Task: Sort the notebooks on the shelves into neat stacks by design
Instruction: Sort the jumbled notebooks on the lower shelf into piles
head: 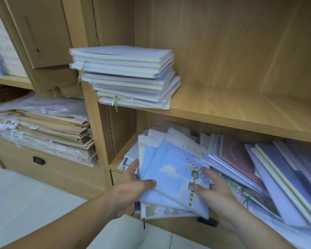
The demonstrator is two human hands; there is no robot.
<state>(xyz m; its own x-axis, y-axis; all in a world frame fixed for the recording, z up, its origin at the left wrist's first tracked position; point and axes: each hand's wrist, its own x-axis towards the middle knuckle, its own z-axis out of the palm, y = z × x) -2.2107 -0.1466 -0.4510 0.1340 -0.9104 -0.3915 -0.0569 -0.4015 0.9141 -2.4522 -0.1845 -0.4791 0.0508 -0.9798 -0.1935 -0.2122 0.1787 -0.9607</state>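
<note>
Fingers [135, 164] of the left hand [131, 191]: thumb pressed down on the top cover, forefinger straight along the left edge, and the rest look tucked under, so I read a pinch on the blue notebooks [169, 169]. On the right hand [216, 196], the thumb and forefinger lie flat on the same cover by the crossing-sign print. The other fingers are hidden at the right edge, so I cannot tell if it grips or only steadies.

The blue notebooks are fanned out at the left end of the lower shelf [115, 163], with their near corners hanging past the shelf front over the floor. To their right a maroon book [238, 155] and the purple notebooks [280, 169] lean in a loose slump, touching the fan. The upper shelf [241, 108] carries a rough stack [126, 76] at its left end, ribbons dangling. A paper pile [52, 130] sits in the next bay, not my concern.

My handling call:
- The books are thin and soft-covered and look glossy or wrapped, so they will slide on each other.
- One book is light, but the whole fan has some weight and will sag if held by a corner.
- I'd square the fan first by pushing both long edges inward.
- Then I'd clamp it at mid-edge on both sides, thumbs on top and fingers below.
- The spine side is the stiffest, so that's the best hold.
- The main risk is the lower books slipping out over the edge.
- The ribbons may also snag.
</note>
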